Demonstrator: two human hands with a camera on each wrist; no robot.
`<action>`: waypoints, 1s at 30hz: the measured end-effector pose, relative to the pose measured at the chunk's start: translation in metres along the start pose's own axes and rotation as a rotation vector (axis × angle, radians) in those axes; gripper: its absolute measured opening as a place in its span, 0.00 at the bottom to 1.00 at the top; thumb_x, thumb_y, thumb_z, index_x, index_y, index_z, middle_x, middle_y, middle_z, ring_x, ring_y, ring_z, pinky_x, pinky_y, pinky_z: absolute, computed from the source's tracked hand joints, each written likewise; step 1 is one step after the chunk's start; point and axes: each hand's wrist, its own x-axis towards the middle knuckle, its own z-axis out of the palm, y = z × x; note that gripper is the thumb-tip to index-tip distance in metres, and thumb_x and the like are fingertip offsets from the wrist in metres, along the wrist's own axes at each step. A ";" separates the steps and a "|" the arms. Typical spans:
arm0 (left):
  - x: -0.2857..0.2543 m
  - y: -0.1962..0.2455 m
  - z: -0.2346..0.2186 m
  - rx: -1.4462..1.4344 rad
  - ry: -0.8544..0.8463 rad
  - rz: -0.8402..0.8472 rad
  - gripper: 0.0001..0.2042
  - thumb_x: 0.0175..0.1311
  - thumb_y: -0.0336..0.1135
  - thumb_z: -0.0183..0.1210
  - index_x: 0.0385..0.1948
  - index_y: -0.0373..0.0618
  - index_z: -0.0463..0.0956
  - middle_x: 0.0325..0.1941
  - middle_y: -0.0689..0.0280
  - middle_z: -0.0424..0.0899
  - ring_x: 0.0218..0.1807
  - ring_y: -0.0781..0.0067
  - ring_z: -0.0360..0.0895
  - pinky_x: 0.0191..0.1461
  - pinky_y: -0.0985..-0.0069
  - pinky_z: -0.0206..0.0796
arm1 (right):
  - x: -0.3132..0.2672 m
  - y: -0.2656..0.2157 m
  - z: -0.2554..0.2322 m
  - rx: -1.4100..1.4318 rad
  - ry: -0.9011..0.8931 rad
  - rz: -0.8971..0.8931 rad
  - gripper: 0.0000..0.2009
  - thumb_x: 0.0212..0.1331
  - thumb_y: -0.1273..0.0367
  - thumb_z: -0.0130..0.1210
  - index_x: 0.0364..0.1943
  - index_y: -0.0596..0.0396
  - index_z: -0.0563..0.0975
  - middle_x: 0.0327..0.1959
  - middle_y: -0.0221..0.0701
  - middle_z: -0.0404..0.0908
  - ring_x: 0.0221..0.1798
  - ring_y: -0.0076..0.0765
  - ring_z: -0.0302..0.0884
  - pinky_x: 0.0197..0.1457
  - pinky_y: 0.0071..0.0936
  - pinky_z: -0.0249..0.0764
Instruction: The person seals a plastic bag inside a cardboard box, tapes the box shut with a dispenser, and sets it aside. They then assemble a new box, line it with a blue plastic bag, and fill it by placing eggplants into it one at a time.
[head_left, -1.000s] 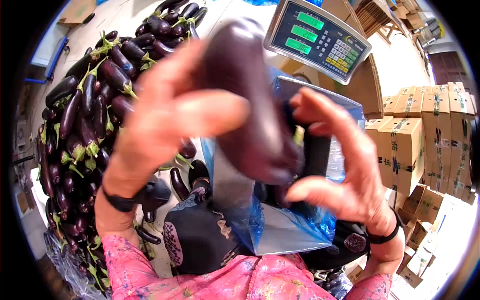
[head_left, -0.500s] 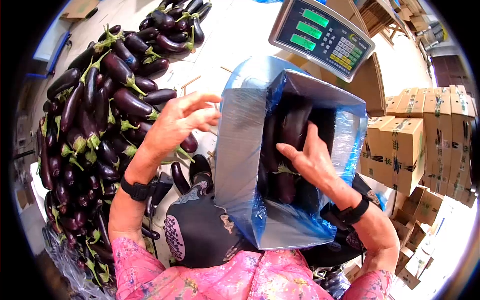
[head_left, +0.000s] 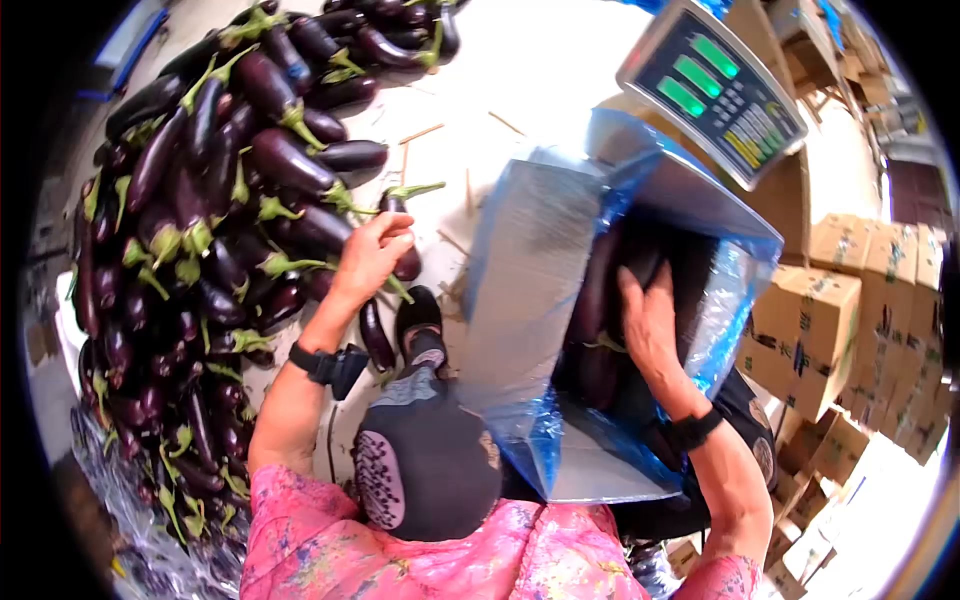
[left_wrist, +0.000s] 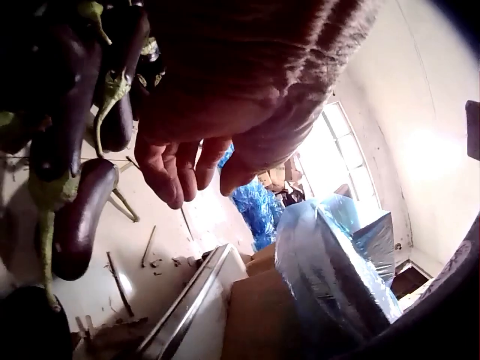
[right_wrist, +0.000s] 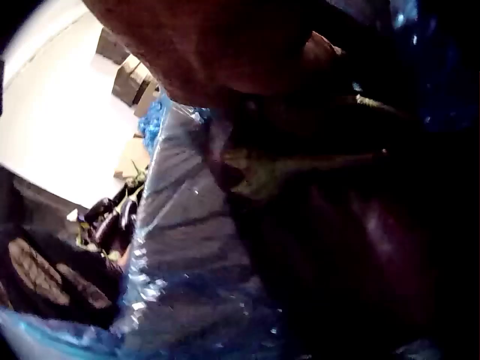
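Note:
My left hand [head_left: 372, 258] is at the near edge of a pile of eggplants [head_left: 290, 165], right beside a single eggplant [head_left: 405, 262] with a green stem. In the left wrist view its fingers [left_wrist: 172, 176] bend loosely with nothing between them. My right hand [head_left: 655, 325] reaches down into a box [head_left: 535, 250] lined with blue plastic film. Its visible fingers look straight, over the dark eggplants [head_left: 595, 370] inside, and the fingertips are lost in shadow. In the right wrist view, an eggplant's green cap [right_wrist: 255, 169] shows just below this hand.
A scale display [head_left: 715, 90] with green readouts stands behind the box. Taped cartons [head_left: 800, 320] are stacked on the right. A knee [head_left: 430, 460] and a dark shoe [head_left: 418, 310] lie between the pile and the box. Clear plastic film [head_left: 115, 490] lies at lower left.
Both hands first held a large eggplant over the box, which then went inside. My left hand has moved away to the pile; my right hand stays in the box. The view has shifted left.

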 end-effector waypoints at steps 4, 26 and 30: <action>-0.006 -0.022 -0.004 0.228 0.129 -0.086 0.17 0.62 0.33 0.61 0.50 0.35 0.78 0.48 0.54 0.85 0.51 0.62 0.84 0.57 0.70 0.74 | 0.003 0.016 0.016 -0.239 0.134 -0.095 0.38 0.71 0.53 0.48 0.67 0.80 0.56 0.61 0.68 0.65 0.64 0.71 0.62 0.70 0.51 0.59; 0.060 -0.009 -0.016 0.581 0.345 0.088 0.22 0.55 0.42 0.66 0.48 0.40 0.74 0.40 0.51 0.80 0.44 0.56 0.79 0.52 0.62 0.71 | -0.078 -0.028 -0.139 -0.285 -0.612 -0.415 0.26 0.64 0.56 0.60 0.58 0.60 0.73 0.48 0.49 0.79 0.49 0.56 0.79 0.52 0.43 0.76; 0.019 0.117 -0.055 0.363 0.272 0.285 0.23 0.64 0.44 0.62 0.57 0.41 0.74 0.42 0.60 0.83 0.45 0.72 0.78 0.54 0.73 0.69 | -0.114 -0.039 -0.135 -0.073 -1.112 -0.356 0.37 0.61 0.44 0.57 0.61 0.63 0.71 0.50 0.52 0.79 0.52 0.59 0.78 0.55 0.45 0.75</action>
